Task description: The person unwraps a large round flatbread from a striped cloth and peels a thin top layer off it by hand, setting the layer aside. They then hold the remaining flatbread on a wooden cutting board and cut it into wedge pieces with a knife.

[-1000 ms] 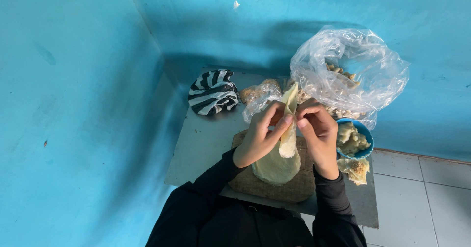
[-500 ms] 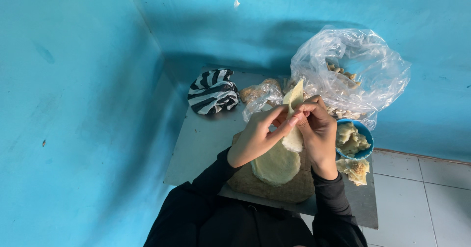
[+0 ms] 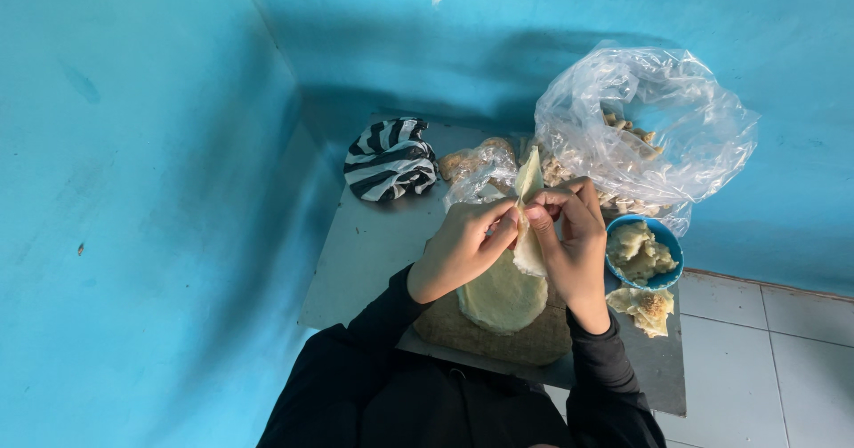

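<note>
Head view: a big clear plastic bag (image 3: 654,123), crumpled and open-mouthed, sits just beyond the right hand (image 3: 569,234), pale pieces inside. A smaller clear bag (image 3: 476,170) lies beyond the left hand (image 3: 463,248), with a black-and-white striped cloth (image 3: 390,159) farther out to the left. Both hands pinch a pale thin wrapper sheet (image 3: 527,234), fingers closed on its fold; its long axis runs away from the person, tip pointing to the wall, lower end hanging over a brown mat (image 3: 498,337) on the grey surface (image 3: 374,243). Forearms angle inward, wrists raised. Right of the right hand stands a blue bowl (image 3: 645,252) of filling.
</note>
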